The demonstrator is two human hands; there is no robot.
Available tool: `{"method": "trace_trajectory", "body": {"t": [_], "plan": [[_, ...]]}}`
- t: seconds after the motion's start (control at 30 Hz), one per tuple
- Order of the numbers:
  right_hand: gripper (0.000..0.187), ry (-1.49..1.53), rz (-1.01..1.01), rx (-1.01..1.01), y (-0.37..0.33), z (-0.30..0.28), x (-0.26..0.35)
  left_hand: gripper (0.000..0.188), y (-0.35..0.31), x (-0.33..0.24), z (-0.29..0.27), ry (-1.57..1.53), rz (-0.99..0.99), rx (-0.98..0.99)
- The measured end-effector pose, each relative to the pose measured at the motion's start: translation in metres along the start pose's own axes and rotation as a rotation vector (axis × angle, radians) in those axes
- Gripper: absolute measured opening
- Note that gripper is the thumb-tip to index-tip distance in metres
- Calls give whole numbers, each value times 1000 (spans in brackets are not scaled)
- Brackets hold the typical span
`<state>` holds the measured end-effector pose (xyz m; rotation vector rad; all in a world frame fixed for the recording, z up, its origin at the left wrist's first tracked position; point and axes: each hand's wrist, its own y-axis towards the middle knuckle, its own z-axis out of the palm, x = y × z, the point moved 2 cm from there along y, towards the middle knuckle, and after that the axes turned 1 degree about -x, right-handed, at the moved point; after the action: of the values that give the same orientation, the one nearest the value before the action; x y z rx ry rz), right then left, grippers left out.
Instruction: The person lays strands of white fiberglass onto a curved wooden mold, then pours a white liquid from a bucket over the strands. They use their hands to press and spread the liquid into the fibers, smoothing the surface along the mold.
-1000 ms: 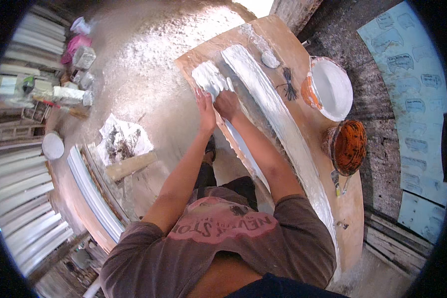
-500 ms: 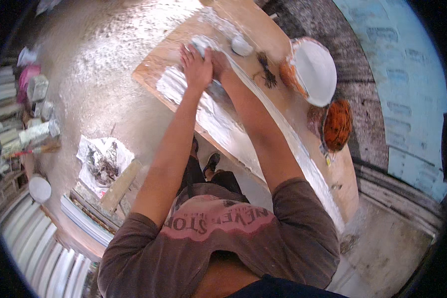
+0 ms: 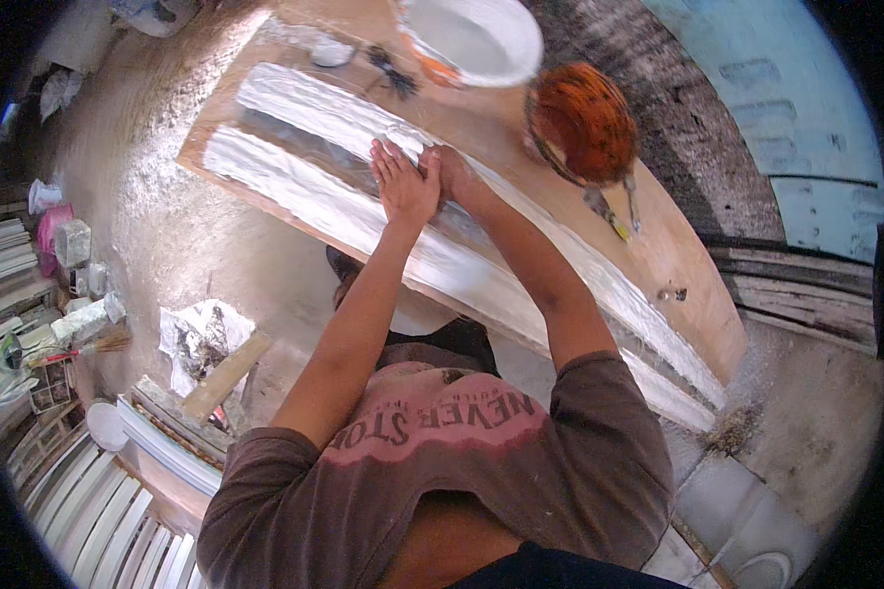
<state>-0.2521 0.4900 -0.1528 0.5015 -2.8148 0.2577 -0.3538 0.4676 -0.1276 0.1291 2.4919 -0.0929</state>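
A long form with two white, plaster-like strips (image 3: 295,180) and a grey channel between them lies on a wooden board (image 3: 648,236). My left hand (image 3: 405,185) rests flat on it around the middle, fingers stretched out and the palm facing down. Right beside it, touching, is my right hand (image 3: 449,174), pressed down over the channel. Its fingers are mostly hidden, so their grip does not show. Whether something lies beneath the two hands cannot be seen.
Beyond the strips stand a white basin (image 3: 481,44) and an orange bowl (image 3: 584,123). A white lump (image 3: 332,52), dark fibres (image 3: 391,71) and a yellow-ended tool (image 3: 609,216) lie on the board. White lengths (image 3: 88,510) are stacked at lower left.
Both hands have slid along the form, from near its far left end toward its middle, staying side by side. The view has shifted, so more of the form's far end shows.
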Motion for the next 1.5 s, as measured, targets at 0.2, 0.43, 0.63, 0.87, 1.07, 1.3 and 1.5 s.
{"method": "trace_trajectory", "body": {"t": [0.2,0.43,0.63,0.87,1.07,1.3,1.5], "plan": [[27,32,-22,-49,-162,16,-63,96,-114,-98,81,21,-37,12],[28,48,2,-73,-367,31,-130,93,-267,-199,177,45,30,55],[28,61,41,-110,-545,46,-192,93,-394,-291,267,61,121,89],[28,84,92,-87,-756,70,-267,94,-550,-407,361,27,119,145],[29,124,181,-73,-946,77,-333,95,-695,-513,447,15,145,287],[28,-8,105,1,-1151,84,-397,98,-851,-628,541,9,221,254],[28,95,108,97,-1335,71,-446,99,-987,-721,628,30,280,288]]}}
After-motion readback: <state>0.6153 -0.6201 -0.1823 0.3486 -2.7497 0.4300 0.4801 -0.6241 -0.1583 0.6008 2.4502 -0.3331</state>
